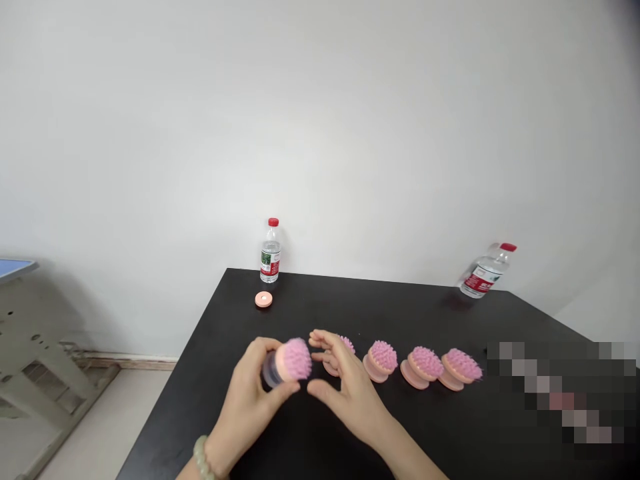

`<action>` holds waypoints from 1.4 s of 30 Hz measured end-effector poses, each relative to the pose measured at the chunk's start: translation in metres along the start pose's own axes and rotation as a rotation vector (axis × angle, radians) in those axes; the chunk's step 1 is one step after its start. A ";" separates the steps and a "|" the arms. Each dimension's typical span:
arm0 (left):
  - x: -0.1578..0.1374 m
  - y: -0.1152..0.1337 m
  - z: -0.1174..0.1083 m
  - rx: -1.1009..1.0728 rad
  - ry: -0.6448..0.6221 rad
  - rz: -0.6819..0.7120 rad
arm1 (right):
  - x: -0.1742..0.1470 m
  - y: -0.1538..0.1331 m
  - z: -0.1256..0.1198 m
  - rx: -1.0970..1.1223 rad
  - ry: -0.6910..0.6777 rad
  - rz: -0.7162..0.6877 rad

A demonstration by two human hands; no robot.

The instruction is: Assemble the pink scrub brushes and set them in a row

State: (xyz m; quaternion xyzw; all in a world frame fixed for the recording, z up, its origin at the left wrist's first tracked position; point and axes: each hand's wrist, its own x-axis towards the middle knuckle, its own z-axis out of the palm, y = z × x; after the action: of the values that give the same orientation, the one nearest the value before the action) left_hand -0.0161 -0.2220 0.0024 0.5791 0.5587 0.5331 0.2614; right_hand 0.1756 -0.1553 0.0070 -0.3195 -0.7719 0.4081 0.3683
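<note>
My left hand is closed around a scrub brush with pink bristles, a pale pink collar and a see-through body. It is tilted, so the bristles face right. My right hand is just to the right of the bristles, its fingers apart and nothing in them. Several pink-bristled brush heads stand in a row on the black table. One brush head is partly hidden behind my right hand. Further right come a second brush head, then another brush head and the rightmost brush head.
A water bottle with a red cap stands at the back left, near the wall. In front of it lies a pink disc with a white centre. Another water bottle is at the back right. A blurred-out patch covers the right side.
</note>
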 end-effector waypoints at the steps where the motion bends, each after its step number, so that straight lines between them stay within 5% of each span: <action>1: 0.001 0.000 -0.006 -0.106 0.057 -0.036 | 0.005 -0.003 0.003 0.013 0.014 -0.010; 6: 0.003 -0.001 -0.026 -0.483 0.235 -0.133 | 0.057 -0.014 0.034 -0.244 -0.040 0.045; 12: 0.006 -0.002 -0.030 -0.459 0.293 -0.233 | 0.144 0.003 0.092 -0.514 -0.042 0.107; 17: 0.008 -0.009 -0.031 -0.396 0.257 -0.229 | 0.166 0.018 0.115 -0.644 -0.113 0.089; 25: 0.006 -0.005 -0.030 -0.652 0.168 -0.311 | 0.129 0.014 0.085 -0.611 -0.182 0.040; 30: 0.007 -0.005 -0.028 -0.812 0.100 -0.371 | 0.076 -0.008 0.033 -0.408 -0.049 -0.052; 33: 0.005 -0.004 -0.022 -0.881 0.022 -0.405 | 0.039 -0.014 0.015 -0.063 0.100 -0.117; 42: 0.000 0.000 -0.001 -0.926 -0.112 -0.433 | -0.008 0.007 0.032 -0.038 0.221 -0.295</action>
State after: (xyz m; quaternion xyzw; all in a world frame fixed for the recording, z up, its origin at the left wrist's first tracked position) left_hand -0.0172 -0.2222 0.0023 0.3011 0.3565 0.6265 0.6243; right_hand 0.1545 -0.1708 -0.0143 -0.2526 -0.7728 0.2974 0.5005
